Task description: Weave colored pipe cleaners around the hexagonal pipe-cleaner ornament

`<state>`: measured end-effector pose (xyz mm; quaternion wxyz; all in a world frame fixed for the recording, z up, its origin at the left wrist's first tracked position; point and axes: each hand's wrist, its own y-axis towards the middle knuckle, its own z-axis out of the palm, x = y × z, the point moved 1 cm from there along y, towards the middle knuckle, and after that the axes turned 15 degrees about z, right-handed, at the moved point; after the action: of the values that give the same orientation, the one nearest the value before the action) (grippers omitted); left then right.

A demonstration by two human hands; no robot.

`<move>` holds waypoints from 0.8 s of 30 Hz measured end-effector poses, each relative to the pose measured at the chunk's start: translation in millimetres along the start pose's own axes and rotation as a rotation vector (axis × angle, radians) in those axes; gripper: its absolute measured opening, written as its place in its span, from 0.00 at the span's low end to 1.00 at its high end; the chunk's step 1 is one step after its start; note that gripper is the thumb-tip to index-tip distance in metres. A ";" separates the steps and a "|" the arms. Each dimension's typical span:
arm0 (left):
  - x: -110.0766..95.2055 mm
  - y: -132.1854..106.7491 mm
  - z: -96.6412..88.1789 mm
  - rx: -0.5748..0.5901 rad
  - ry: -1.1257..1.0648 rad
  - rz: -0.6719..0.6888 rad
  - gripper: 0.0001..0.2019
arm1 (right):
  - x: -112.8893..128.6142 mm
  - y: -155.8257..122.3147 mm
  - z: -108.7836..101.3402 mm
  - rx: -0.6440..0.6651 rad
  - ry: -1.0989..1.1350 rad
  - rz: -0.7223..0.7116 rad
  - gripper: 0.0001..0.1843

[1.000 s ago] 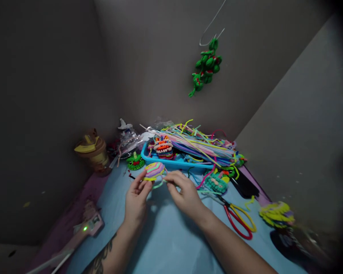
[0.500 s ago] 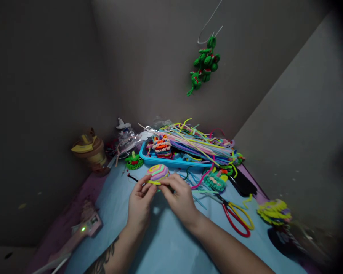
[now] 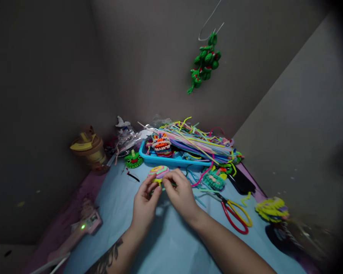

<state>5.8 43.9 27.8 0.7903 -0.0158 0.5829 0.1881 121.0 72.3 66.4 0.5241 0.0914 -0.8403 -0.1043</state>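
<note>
Fingers (image 3: 146, 183) of the left hand (image 3: 145, 203) grip a striped disc (image 3: 159, 171) over the desk (image 3: 165, 243); the right hand (image 3: 182, 196) pinches its edge, scissors (image 3: 234, 217) lying to the right.

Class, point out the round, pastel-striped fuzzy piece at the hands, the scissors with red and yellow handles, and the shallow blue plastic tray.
Pastel-striped piece (image 3: 159, 172): head view, striped top.
Red-and-yellow-handled scissors (image 3: 223, 199): head view, near the pivot.
Blue tray (image 3: 174, 163): head view, front wall.

Dim grey walls (image 3: 160, 72), brighter blue sheet (image 3: 173, 245), soft shadows beneath the hands (image 3: 181, 196), blackened right edge, blurry lower-right corner.
</note>
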 end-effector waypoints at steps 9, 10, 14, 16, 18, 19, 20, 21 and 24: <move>-5.1 3.0 -9.1 0.022 0.332 0.185 0.13 | -8.0 11.6 -13.5 0.013 -0.094 -0.113 0.07; -6.8 4.8 -11.7 0.033 0.422 0.263 0.11 | -7.3 12.1 -14.3 0.034 -0.100 -0.129 0.08; -11.4 10.5 -17.0 0.147 0.612 0.525 0.05 | -5.8 12.7 -14.1 0.128 -0.146 -0.157 0.08; -11.4 11.3 -16.6 0.203 0.622 0.546 0.05 | -6.5 12.2 -12.5 0.176 -0.160 -0.146 0.08; -10.5 11.2 -15.6 0.237 0.630 0.532 0.05 | -7.6 11.4 -10.7 0.219 -0.163 -0.136 0.07; -9.9 11.0 -15.3 0.246 0.637 0.522 0.05 | -8.1 10.9 -9.9 0.233 -0.161 -0.134 0.07; -9.4 10.8 -15.2 0.253 0.645 0.511 0.05 | -8.5 10.4 -9.2 0.242 -0.157 -0.136 0.07; -8.9 10.7 -15.3 0.260 0.651 0.501 0.06 | -8.7 9.9 -8.6 0.246 -0.154 -0.141 0.07; -8.3 10.9 -16.1 0.274 0.659 0.481 0.06 | -9.0 9.0 -7.2 0.245 -0.149 -0.160 0.09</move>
<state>-14.5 47.8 32.4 0.4904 0.1665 0.8108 0.2729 130.9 82.8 64.2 0.4352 0.2132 -0.8733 -0.0490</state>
